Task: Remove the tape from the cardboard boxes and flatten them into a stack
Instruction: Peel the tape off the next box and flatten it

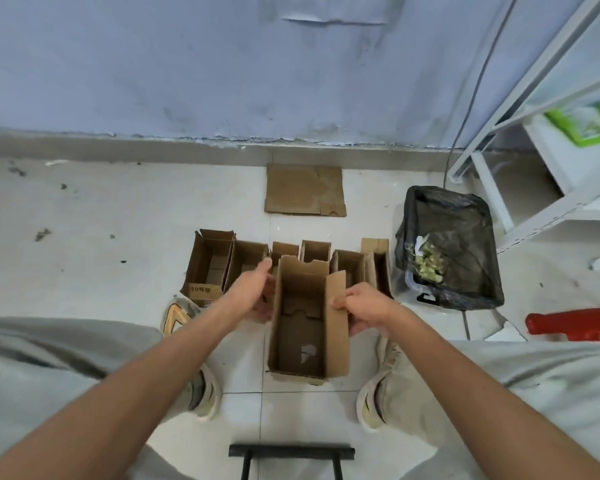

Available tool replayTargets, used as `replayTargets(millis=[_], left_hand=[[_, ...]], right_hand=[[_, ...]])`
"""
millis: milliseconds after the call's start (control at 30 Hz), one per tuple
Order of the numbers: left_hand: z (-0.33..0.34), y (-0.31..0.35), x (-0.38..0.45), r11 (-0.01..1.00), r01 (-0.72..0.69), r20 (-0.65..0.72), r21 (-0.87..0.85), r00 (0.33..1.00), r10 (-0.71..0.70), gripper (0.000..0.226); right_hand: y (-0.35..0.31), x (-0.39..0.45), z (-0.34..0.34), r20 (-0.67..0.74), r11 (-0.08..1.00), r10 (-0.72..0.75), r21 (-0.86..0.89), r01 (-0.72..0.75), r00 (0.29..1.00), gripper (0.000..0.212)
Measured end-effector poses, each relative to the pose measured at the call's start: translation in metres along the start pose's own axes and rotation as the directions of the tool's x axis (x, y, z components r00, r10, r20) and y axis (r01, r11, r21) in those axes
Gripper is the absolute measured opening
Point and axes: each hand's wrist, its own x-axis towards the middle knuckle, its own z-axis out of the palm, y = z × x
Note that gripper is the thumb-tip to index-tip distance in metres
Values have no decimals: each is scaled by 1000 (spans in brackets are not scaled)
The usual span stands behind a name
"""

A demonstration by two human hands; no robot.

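Note:
I hold an open brown cardboard box (305,327) above the floor between my knees, its inside facing me. My left hand (253,292) lies against its left wall with the fingers stretched along it. My right hand (364,308) pinches the box's right side flap, thumb on the inner face. Behind it stands a row of several open cardboard boxes (212,265) on the tiled floor. One flattened cardboard piece (303,191) lies farther back near the wall.
A bin lined with a black bag (451,247) holding scraps stands to the right. White metal shelving (551,161) rises at the far right, a red object (572,323) on the floor below it. My shoes flank the box. A black stool bar (291,452) is beneath me.

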Motion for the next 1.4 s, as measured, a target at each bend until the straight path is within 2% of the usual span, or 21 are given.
replayTargets(millis=[100, 233, 400, 467, 567, 600, 667, 700, 733, 767, 833, 867, 900, 967, 1133, 1200, 1300, 1333, 1400], left_hand=[[-20, 53, -11, 1000, -11, 19, 12, 1000, 10, 69], [-46, 114, -17, 998, -36, 80, 41, 996, 33, 76], [-84, 181, -19, 990, -55, 116, 132, 992, 39, 95], [-94, 198, -16, 981, -84, 99, 177, 993, 68, 101], [-97, 212, -8, 985, -94, 84, 144, 993, 83, 102], [-95, 216, -5, 986, -109, 85, 130, 991, 99, 99], [-87, 220, 0, 977, -151, 85, 154, 987, 139, 90], [-84, 221, 2, 967, -167, 93, 193, 984, 152, 87], [-81, 222, 4, 954, -182, 110, 239, 981, 159, 91], [-80, 223, 5, 940, -194, 130, 281, 978, 163, 98], [-81, 220, 10, 928, -210, 159, 309, 973, 168, 103], [-82, 218, 10, 928, -214, 168, 304, 971, 169, 99], [-83, 216, 9, 930, -215, 168, 298, 971, 170, 92], [-83, 209, 9, 926, -210, 128, 314, 976, 178, 81], [-74, 200, 6, 931, -248, 113, 267, 968, 225, 84], [-72, 200, 5, 936, -261, 49, 237, 965, 257, 88], [-72, 199, 4, 912, -277, 11, 302, 958, 288, 101], [-73, 198, 5, 889, -300, 17, 345, 949, 313, 103], [-73, 195, 5, 811, -376, 48, 449, 916, 399, 108]], right_hand=[[-43, -26, -14, -25, 993, -114, -33, 113, 993, 19], [-92, -61, -33, -35, 962, -264, -85, 260, 964, 28], [-138, -81, -70, 56, 935, -335, -108, 339, 941, 41], [-153, -82, -85, 81, 896, -390, -197, 399, 917, 43], [-166, -73, -96, 58, 777, -544, -342, 529, 837, 49], [-168, -70, -96, 32, 706, -609, -435, 560, 793, 52], [-166, -64, -91, 41, 478, -728, -685, 550, 684, 53], [-165, -62, -86, 78, 388, -757, -744, 543, 648, 50], [-164, -60, -83, 104, 363, -772, -739, 568, 628, 46], [-164, -58, -79, 92, 410, -782, -668, 621, 616, 44], [-164, -57, -75, 6, 595, -770, -356, 721, 639, 49], [-165, -57, -75, -24, 653, -749, -195, 731, 662, 54], [-168, -57, -76, -40, 688, -725, -86, 721, 687, 58], [-171, -56, -81, -47, 723, -689, 12, 691, 723, 60], [-172, -50, -88, 3, 757, -651, 74, 649, 759, 53], [-173, -50, -86, 32, 757, -652, 79, 648, 758, 53], [-179, -52, -87, -24, 748, -658, 92, 657, 752, 47], [-180, -52, -89, -79, 745, -661, 49, 666, 746, 40], [-178, -50, -92, -210, 705, -709, -210, 677, 673, 25]])
